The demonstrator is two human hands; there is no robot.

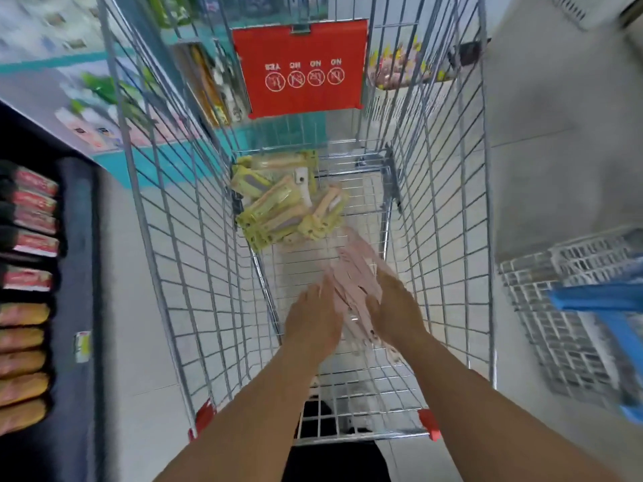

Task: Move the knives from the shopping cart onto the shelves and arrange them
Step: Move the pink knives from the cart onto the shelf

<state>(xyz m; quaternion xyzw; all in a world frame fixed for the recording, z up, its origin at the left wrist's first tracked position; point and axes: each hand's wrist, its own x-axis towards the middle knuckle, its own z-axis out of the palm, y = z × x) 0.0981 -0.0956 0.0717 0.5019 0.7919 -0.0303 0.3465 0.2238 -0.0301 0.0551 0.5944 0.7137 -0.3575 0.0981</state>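
Observation:
Both my arms reach down into the wire shopping cart (181, 238). Between my hands is a blurred stack of pink packaged knives (355, 273). My left hand (313, 318) lies against the stack's left side with its fingers fairly straight. My right hand (396, 307) covers the right side, its fingers curled round the stack's edge. Further in, at the cart's far end, lies a loose pile of several yellow packaged knives (285, 203). The lower part of the pink stack is hidden under my hands.
A dark shelf (74, 273) at the left carries rows of red and orange packets (31, 245). A red warning flap (301, 67) hangs at the cart's far end. At the right stands a second wire cart with a blue handle (591, 300).

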